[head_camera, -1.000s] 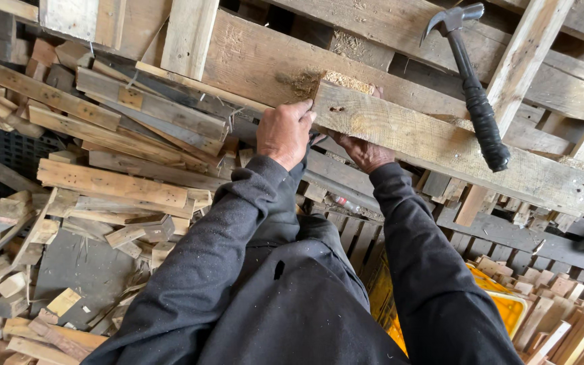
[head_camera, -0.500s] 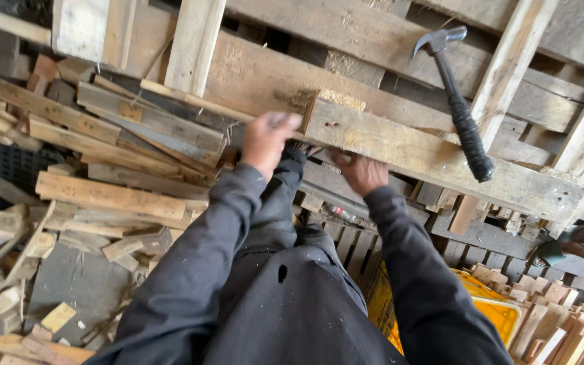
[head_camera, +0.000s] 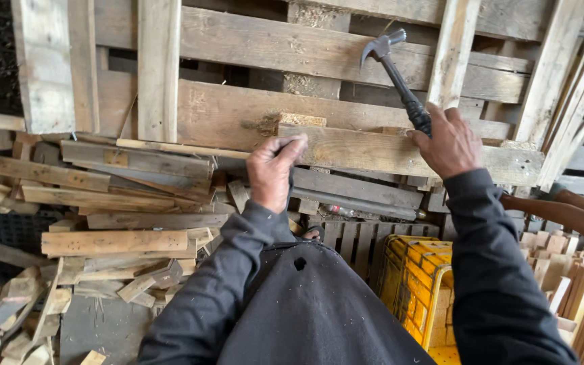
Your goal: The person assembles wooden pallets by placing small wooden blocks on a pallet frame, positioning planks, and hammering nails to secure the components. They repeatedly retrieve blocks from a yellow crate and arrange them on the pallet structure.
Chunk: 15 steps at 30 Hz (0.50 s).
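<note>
A wooden pallet (head_camera: 251, 47) stands in front of me, with a loose weathered plank (head_camera: 373, 152) lying across it. My left hand (head_camera: 273, 170) grips the left end of that plank. My right hand (head_camera: 449, 142) is closed around the black handle of a claw hammer (head_camera: 393, 67), whose steel head points up and left above the plank. Both arms are in dark sleeves.
A heap of broken wood pieces and planks (head_camera: 103, 223) lies to the left and below. A yellow plastic crate (head_camera: 417, 284) with wood scraps sits at lower right. More wood blocks (head_camera: 569, 277) pile at the right, where another person's arm (head_camera: 562, 209) reaches in.
My right hand left the underside of the plank and took hold of the hammer's handle. My left hand stayed on the plank's left end. The view shifted closer to the pallet.
</note>
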Motion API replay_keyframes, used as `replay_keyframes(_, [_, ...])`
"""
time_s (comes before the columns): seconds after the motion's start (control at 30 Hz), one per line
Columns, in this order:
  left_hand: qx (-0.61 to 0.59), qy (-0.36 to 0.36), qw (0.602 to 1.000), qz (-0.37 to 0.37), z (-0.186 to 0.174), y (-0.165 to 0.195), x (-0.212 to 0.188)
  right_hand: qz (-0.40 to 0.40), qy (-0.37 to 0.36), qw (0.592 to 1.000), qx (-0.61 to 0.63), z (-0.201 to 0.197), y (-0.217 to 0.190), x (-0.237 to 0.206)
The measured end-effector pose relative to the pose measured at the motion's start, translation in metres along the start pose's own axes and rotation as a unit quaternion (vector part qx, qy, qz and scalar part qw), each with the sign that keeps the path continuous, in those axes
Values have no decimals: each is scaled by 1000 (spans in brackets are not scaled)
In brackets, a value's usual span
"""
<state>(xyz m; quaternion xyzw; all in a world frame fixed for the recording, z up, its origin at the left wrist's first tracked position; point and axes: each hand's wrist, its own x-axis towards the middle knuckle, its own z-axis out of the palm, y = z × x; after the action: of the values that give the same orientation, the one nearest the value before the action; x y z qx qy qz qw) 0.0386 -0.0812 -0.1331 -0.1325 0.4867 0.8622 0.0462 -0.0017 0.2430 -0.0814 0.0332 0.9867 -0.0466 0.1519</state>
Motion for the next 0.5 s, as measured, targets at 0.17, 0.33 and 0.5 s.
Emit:
replay_keyframes(0.17, [254, 9, 966, 49, 5, -19, 26, 68, -119, 991, -6, 22, 23, 27])
replay_keyframes(0.33, [449, -74, 885, 103, -30, -7, 28, 85, -74, 992, 48, 24, 27, 35])
replay_keyframes(0.5, [634, -273, 708, 151, -48, 19, 40, 116, -34, 950, 289, -3, 12, -4])
